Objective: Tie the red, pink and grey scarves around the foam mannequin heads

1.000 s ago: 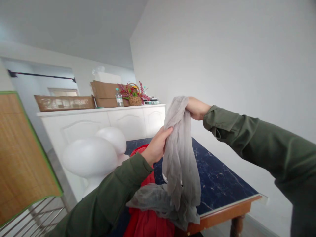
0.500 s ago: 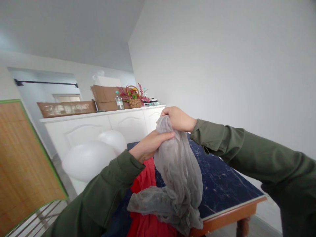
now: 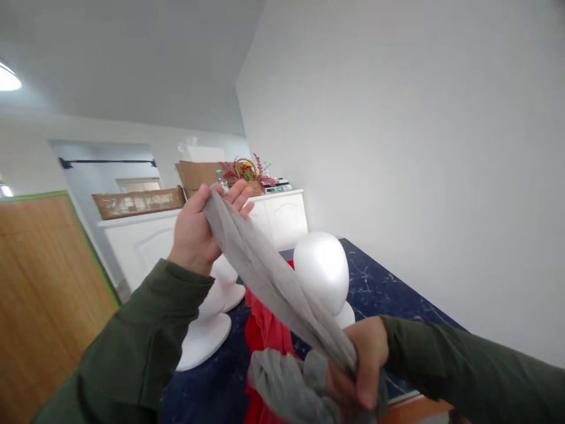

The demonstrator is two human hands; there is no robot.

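A sheer grey scarf (image 3: 265,268) runs slantwise between my two hands. Its upper end lies across the palm of my left hand (image 3: 196,232), pinned by the thumb while the other fingers stretch out. Lower down on the right, my right hand (image 3: 368,356) is wrapped round the scarf, slightly blurred. The rest of the scarf hangs bunched below it, over a red cloth (image 3: 271,330) on the dark blue table (image 3: 375,288). Right behind the scarf stands a white foam mannequin head (image 3: 321,271), partly covered by it.
More white mannequin forms (image 3: 205,338) stand on the table's left, partly behind my left arm. Beyond are a white cabinet (image 3: 286,218) with a cardboard box (image 3: 139,203) and a flower basket (image 3: 253,185). A wooden panel (image 3: 44,265) is at left, a bare wall at right.
My hands were close together on the scarf; now the left has moved up and left, the right down, stretching it between them. The mannequin head behind has come into view.
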